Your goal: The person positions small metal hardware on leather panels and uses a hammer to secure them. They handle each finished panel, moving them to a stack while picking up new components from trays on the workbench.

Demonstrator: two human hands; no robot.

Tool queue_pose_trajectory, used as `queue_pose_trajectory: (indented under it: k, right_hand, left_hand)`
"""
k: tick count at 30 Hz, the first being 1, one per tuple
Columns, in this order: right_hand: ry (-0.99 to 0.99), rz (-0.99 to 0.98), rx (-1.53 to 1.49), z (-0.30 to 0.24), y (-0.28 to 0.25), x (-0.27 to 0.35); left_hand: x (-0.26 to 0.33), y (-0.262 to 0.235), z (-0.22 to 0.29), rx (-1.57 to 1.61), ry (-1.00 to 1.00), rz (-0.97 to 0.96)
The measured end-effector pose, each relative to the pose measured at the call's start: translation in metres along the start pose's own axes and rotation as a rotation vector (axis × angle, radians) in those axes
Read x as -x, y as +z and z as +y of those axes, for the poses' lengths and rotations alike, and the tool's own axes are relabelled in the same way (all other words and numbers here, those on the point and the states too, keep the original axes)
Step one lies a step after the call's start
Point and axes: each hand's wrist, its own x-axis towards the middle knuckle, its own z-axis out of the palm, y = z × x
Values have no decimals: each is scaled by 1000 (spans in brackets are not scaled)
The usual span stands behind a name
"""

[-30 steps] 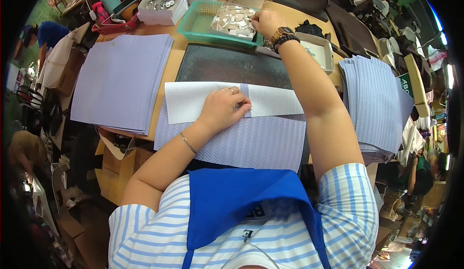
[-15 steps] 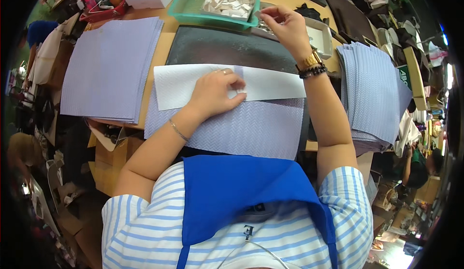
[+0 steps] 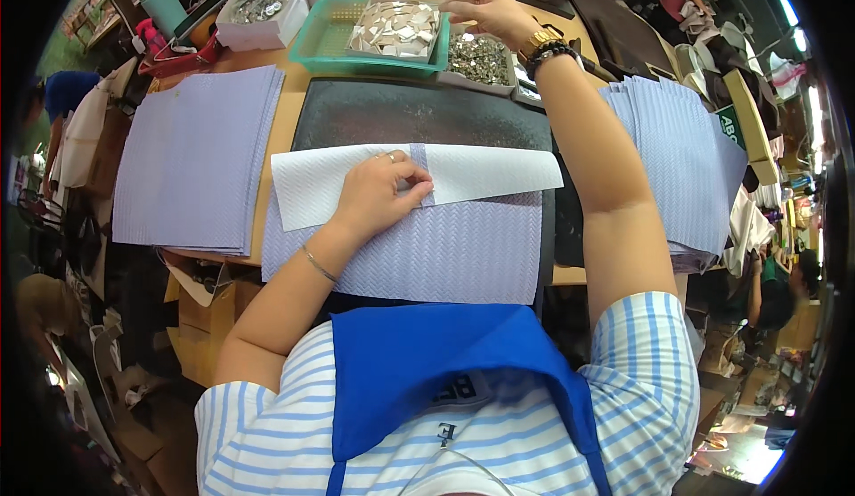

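In front of me lies a lavender sheet with a herringbone texture point(image 3: 445, 251), its far part folded over so that a white underside point(image 3: 494, 171) shows. A narrow lavender strip point(image 3: 420, 159) crosses that white flap. My left hand point(image 3: 378, 191) rests on the flap, thumb and forefinger pinched at the strip's near end. Raised at the far side, my right hand point(image 3: 492, 13) has its fingers stretched out to the left, with nothing visible in them. It hovers by a heap of small white pieces point(image 3: 396, 31) and a box of small shiny metal pieces point(image 3: 481, 60).
Under the sheet is a dark board point(image 3: 419, 109). A green plastic basket point(image 3: 312, 37) holds the white pieces. Stacks of lavender sheets lie at left point(image 3: 191, 162) and right point(image 3: 672, 166). A white box of metal parts point(image 3: 263, 11) and a teal bottle point(image 3: 162, 4) stand far left.
My right hand has moved left and farther away, its fingers going from a pinch to stretched out. My left hand stays at the strip. The view has shifted slightly.
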Motion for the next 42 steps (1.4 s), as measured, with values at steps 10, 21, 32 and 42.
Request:
queue_pose_trajectory:
  k: [10,21,32,42]
  right_hand:
    - [349,-52,1143,111,-97,54]
    - [379,241,584,114,-128,96]
    - [441,354,190,102,-122,122]
    - [-287,25,295,17,69,193]
  left_hand:
    - [0,7,-5,-12,89,67]
    - [-4,8,1,8,96,60]
    - [-4,8,1,-15,62,36]
    - [4,1,-5,80,63,19]
